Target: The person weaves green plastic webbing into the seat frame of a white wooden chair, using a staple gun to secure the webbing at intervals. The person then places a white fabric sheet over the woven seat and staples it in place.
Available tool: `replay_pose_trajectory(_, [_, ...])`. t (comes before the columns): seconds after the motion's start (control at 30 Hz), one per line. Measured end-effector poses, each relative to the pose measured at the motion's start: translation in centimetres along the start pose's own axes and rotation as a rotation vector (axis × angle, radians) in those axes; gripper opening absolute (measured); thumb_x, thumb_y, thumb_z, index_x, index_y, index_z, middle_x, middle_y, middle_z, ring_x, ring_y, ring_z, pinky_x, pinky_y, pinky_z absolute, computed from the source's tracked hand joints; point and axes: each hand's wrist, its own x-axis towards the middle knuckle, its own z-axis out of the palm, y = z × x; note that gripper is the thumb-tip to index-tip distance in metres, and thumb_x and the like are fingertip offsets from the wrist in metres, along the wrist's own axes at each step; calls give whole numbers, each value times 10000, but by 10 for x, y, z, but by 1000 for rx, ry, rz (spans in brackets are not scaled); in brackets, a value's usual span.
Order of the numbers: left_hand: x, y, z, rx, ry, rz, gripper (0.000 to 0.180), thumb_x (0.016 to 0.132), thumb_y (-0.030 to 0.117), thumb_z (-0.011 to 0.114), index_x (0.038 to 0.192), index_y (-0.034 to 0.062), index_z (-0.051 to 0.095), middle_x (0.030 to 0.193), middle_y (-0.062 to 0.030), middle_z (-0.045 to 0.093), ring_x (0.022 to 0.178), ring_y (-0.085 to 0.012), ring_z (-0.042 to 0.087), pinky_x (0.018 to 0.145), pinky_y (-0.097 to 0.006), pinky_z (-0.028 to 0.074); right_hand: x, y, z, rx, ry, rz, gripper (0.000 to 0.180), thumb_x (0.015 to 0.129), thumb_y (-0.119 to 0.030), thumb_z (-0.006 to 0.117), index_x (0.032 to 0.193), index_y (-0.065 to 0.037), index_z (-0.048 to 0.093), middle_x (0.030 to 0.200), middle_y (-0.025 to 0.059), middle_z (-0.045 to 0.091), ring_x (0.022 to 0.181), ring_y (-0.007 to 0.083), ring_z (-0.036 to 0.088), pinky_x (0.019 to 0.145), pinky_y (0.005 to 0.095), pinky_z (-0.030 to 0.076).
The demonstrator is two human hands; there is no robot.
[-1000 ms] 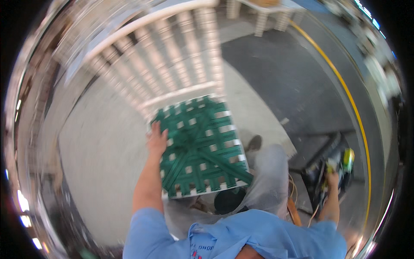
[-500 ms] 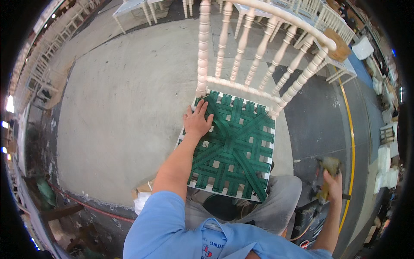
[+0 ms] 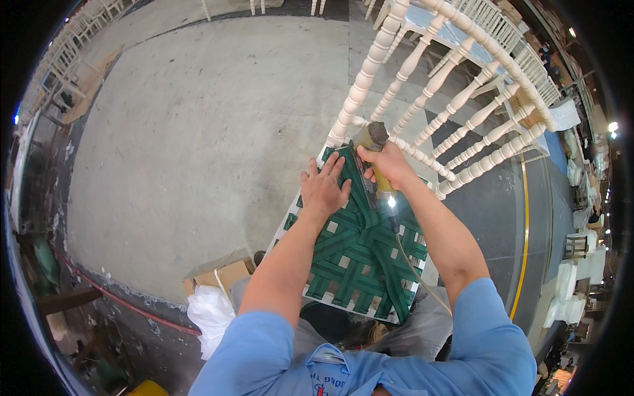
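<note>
A white chair [image 3: 362, 82] with turned spindles in its back stands before me. Green webbing straps [image 3: 353, 274] are woven across its seat frame, with diagonal straps crossing on top. My left hand [image 3: 323, 191] lies flat on the webbing near the far left corner, fingers spread. Wrapped round the handle of a yellow staple gun [image 3: 384, 185] is my right hand [image 3: 394, 166]. The tool is over the far part of the seat, close to the left fingers, and a thin hose [image 3: 413, 267] trails from it toward my lap. Its nose and the strap end there are partly hidden.
A cardboard box [image 3: 232, 272] and a white plastic bag [image 3: 210, 318] are on the floor at my left. More white chairs [image 3: 485, 26] stand at the far right. A red hose [image 3: 125, 307] runs along the left floor, and a yellow line [image 3: 525, 224] marks the right.
My right hand has brought the staple gun from out at the right to the seat's far left corner. My left hand stays on the webbing. The whole view has shifted.
</note>
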Motion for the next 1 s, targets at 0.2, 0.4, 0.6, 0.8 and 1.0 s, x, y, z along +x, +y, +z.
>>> replay_pose_trajectory(0.2, [1, 1, -1, -41, -42, -22, 614, 871, 449, 590, 1436, 223, 510, 1521, 55, 446, 1307, -381, 403, 979, -512, 393, 23, 14, 13, -48, 28, 21, 326, 924, -275, 695, 1096, -29, 567, 881, 57, 621, 525, 147, 580, 453, 283, 461])
replay_pose_trajectory(0.4, [1, -3, -2, -40, -42, -33, 607, 873, 441, 587, 1434, 221, 513, 1527, 56, 437, 1305, -380, 400, 988, -510, 384, 26, 9, 19, -101, -3, 21, 283, 920, -289, 700, 1001, -40, 595, 794, 43, 599, 524, 134, 556, 454, 287, 443])
replay_pose_trajectory(0.6, [-2, -7, 1, -63, 2, -27, 556, 879, 410, 594, 1396, 209, 556, 1504, 52, 465, 1323, -406, 396, 1000, -506, 378, 25, 8, 25, -86, -23, -21, 256, 920, -255, 687, 906, -20, 588, 713, 45, 591, 480, 144, 551, 411, 299, 426])
replay_pose_trajectory(0.8, [-3, -7, 8, -145, 146, 39, 389, 856, 318, 633, 1214, 179, 695, 1344, 43, 614, 1271, -444, 464, 1011, -513, 381, 27, 10, 21, -91, -40, -13, 243, 920, -244, 685, 906, -19, 595, 717, 45, 594, 487, 145, 554, 423, 298, 429])
replay_pose_trajectory(1.0, [-6, -6, 8, -251, 214, 60, 276, 827, 257, 637, 1054, 161, 763, 1204, 44, 693, 1245, -457, 488, 1013, -501, 390, 26, 12, 25, -103, -67, -21, 259, 928, -282, 687, 960, -39, 605, 759, 36, 592, 519, 138, 553, 454, 288, 432])
